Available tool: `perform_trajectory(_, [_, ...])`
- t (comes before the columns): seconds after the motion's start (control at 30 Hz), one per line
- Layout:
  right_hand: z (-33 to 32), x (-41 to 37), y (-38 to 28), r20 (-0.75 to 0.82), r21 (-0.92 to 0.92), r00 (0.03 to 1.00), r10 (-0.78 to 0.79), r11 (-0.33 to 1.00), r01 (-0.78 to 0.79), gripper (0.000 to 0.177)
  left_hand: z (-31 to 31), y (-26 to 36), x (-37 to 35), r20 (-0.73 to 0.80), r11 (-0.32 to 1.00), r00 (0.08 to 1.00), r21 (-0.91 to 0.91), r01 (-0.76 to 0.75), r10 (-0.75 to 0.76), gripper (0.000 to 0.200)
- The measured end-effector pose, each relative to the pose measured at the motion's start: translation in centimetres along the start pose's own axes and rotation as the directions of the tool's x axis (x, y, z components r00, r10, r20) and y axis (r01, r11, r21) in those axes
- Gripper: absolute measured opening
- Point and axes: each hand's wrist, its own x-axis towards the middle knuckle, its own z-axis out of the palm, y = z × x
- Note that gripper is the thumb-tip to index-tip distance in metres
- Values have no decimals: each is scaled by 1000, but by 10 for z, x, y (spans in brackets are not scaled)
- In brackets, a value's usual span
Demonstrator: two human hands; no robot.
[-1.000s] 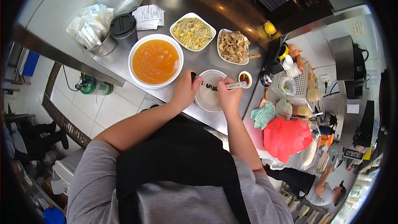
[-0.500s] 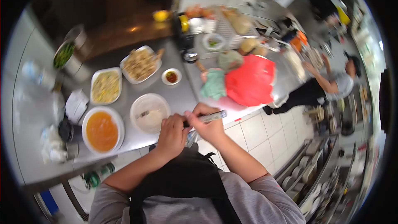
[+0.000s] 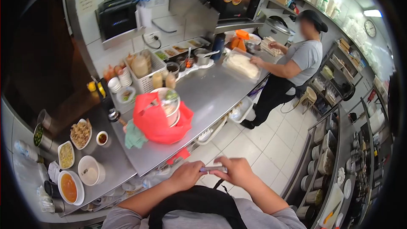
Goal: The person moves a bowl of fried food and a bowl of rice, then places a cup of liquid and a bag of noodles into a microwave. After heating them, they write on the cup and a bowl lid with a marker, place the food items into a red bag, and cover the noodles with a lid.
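Observation:
My left hand (image 3: 185,175) and my right hand (image 3: 237,171) meet in front of my chest, away from the counter. Both grip a slim grey marker pen (image 3: 214,169) held level between them, one hand at each end. The white lidded container (image 3: 90,170) stands on the steel counter (image 3: 203,97) at the far left, next to a bowl of orange soup (image 3: 69,188), a dish of fried rice (image 3: 65,154), a dish of fried pieces (image 3: 80,133) and a small cup of red sauce (image 3: 101,138).
A red plastic bag (image 3: 159,123) holding lidded containers and a green cloth (image 3: 135,139) sit mid-counter. A basket of sauce bottles (image 3: 144,70) stands behind. Another person (image 3: 292,65) works at the counter's far end. Shelves of containers (image 3: 335,161) line the right, tiled floor between.
I have turned right and stepped back from the counter; the food dishes slid to the far left of view. My hands left the white container and now hold the pen at my chest.

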Motion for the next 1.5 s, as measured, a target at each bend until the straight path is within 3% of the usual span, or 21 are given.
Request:
perform_trajectory(0.07, [-4, -9, 32, -2, 295, 997, 73, 953, -69, 23, 11, 10, 31, -49, 996, 995, 19, -88, 89, 22])
perform_trajectory(0.1, [1, -10, 48, -17, 287, 998, 67, 956, -60, 23, 14, 14, 46, -51, 996, 996, 55, -76, 79, 22])
perform_trajectory(0.17, [18, -2, 75, -9, 812, 918, 397, 539, -225, 21, 18, 11, 76, -54, 992, 995, 100, -73, 79, 23])
perform_trajectory(0.27, [36, 28, 107, 139, 964, 781, 609, 97, -248, 29, 22, -20, 122, -103, 944, 986, 319, -90, 129, 24])
perform_trajectory(0.33, [30, 58, 144, 201, 960, 788, 582, 42, -276, 30, 21, -41, 149, -112, 950, 992, 312, -22, 60, 24])
perform_trajectory(0.4, [11, 97, 186, 482, 858, 819, 311, 21, -513, 34, 23, -56, 180, -176, 965, 984, 259, 45, 1, 23])
perform_trajectory(0.43, [-9, 119, 214, 468, 826, 879, 89, 310, -471, 47, 24, -65, 197, -230, 973, 971, 196, 118, -71, 22])
perform_trajectory(0.5, [-61, 168, 250, 342, 704, 939, -27, 670, -237, 53, 32, -77, 238, -294, 981, 944, 74, 181, -152, 23])
perform_trajectory(0.57, [-104, 229, 300, 53, 442, 999, 11, 896, -33, 68, 36, -88, 278, -350, 965, 899, -85, 248, -262, 25])
perform_trajectory(0.67, [-176, 336, 369, -329, 277, 938, 109, 961, -14, 60, 25, -87, 323, -292, 954, 910, -153, 259, -294, 24])
perform_trajectory(0.73, [-213, 411, 422, -580, 404, 789, 203, 913, 62, 39, 16, -92, 343, -308, 965, 915, -105, 239, -260, 22])
perform_trajectory(0.83, [-265, 505, 494, -642, 669, 621, 450, 724, 167, 32, 2, -95, 359, -412, 962, 869, -96, 257, -273, 20])
perform_trajectory(0.9, [-280, 571, 575, -756, 427, 527, 388, 903, -52, 36, -1, -100, 360, -520, 938, 785, -105, 331, -336, 19])
perform_trajectory(0.93, [-290, 569, 558, -824, 291, 468, 320, 947, -135, 41, 1, -105, 360, -545, 930, 763, -98, 354, -347, 19])
perform_trajectory(1.0, [-294, 593, 578, -761, 304, 574, 301, 948, -94, 36, 9, -109, 355, -669, 905, 650, -82, 418, -361, 14])
perform_trajectory(1.1, [-288, 584, 573, -839, 259, 530, 121, 946, 194, 40, 34, -105, 350, -750, 800, 460, -151, 580, -475, 12])
perform_trajectory(1.13, [-288, 583, 583, -794, 314, 595, 125, 922, 225, 43, 45, -100, 354, -767, 787, 424, -167, 594, -482, 12])
perform_trajectory(1.2, [-284, 564, 577, -787, 481, 591, 176, 775, 410, 45, 67, -88, 371, -784, 743, 290, -298, 599, -549, 12])
perform_trajectory(1.27, [-276, 551, 567, -748, 556, 631, 205, 712, 428, 49, 77, -52, 411, -804, 727, 246, -302, 616, -542, 13])
perform_trajectory(1.33, [-257, 566, 579, -824, 272, 566, 36, 901, 337, 64, 88, -29, 446, -826, 765, 306, -213, 608, -473, 14])
perform_trajectory(1.5, [-256, 552, 548, -868, 65, 491, -77, 961, 267, 59, 104, 1, 509, -813, 776, 367, -156, 611, -452, 15])
